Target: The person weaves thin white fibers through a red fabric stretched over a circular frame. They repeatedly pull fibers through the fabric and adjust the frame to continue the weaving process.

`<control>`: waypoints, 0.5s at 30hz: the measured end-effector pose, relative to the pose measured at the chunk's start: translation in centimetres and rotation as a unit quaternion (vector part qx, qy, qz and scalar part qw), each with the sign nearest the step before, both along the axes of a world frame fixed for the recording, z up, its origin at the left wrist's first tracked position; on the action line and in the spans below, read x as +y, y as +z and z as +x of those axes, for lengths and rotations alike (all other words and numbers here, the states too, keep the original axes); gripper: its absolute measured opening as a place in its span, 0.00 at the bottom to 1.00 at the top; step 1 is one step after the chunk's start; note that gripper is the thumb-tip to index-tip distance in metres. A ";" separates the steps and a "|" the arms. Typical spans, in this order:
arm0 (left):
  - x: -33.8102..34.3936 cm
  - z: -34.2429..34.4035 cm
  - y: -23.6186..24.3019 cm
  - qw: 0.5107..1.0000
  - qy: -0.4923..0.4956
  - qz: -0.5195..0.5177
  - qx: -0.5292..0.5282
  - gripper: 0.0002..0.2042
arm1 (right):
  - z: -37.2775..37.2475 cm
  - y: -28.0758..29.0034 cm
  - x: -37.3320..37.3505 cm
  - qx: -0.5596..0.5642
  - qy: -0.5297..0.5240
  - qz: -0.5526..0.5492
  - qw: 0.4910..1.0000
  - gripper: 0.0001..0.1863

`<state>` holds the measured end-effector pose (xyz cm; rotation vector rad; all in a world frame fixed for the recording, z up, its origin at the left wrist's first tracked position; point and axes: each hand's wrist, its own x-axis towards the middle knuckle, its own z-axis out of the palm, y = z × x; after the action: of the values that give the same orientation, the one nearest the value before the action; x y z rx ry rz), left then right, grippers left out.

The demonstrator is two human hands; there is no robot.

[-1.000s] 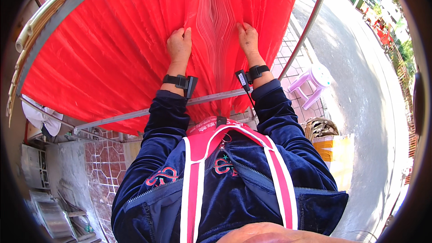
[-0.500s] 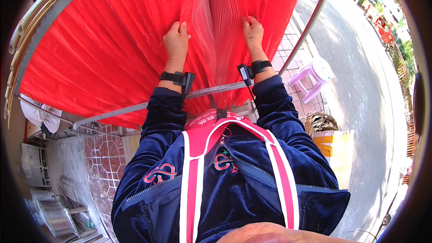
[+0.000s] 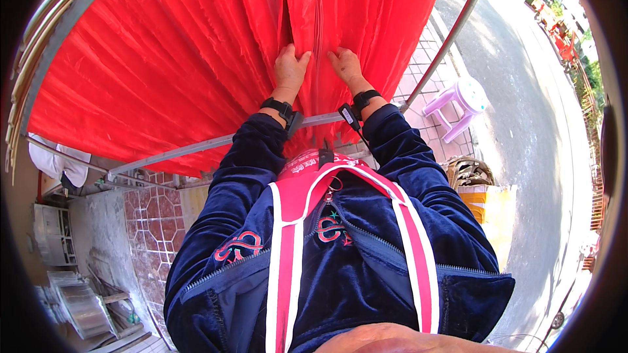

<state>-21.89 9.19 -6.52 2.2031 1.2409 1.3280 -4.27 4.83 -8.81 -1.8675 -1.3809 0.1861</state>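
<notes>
Above the metal rail (image 3: pixel 196 147), the red cloth (image 3: pixel 163 59) spreads wide; its gathered central fold runs up between both hands. The left hand (image 3: pixel 290 68) and right hand (image 3: pixel 345 65) pinch bunched pleats either side of it, fingers curled into fabric.

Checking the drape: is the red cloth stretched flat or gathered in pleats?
Gathered: the red cloth shows long pleats, bunched tightest between the left hand and right hand.
</notes>
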 end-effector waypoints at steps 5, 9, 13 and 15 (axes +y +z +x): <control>-0.4 0.5 -1.5 0.994 0.039 -0.081 0.070 0.34 | -0.7 -1.3 0.1 -0.005 0.013 0.041 0.999 0.19; -0.5 1.1 -2.5 0.988 0.048 -0.119 0.087 0.34 | -1.2 -1.5 0.2 0.045 0.030 0.027 0.998 0.18; 0.6 1.0 -3.5 0.986 0.042 -0.147 0.071 0.24 | -1.1 -1.3 -0.2 0.196 0.040 -0.014 0.980 0.17; 1.1 0.5 -3.9 0.976 0.011 -0.217 -0.022 0.19 | -0.5 -1.3 -0.3 0.209 0.028 -0.043 0.976 0.17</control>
<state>-21.43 10.30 -10.39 1.8484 1.3864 0.9903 -4.74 4.55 -10.13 -1.7321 -1.1457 0.6392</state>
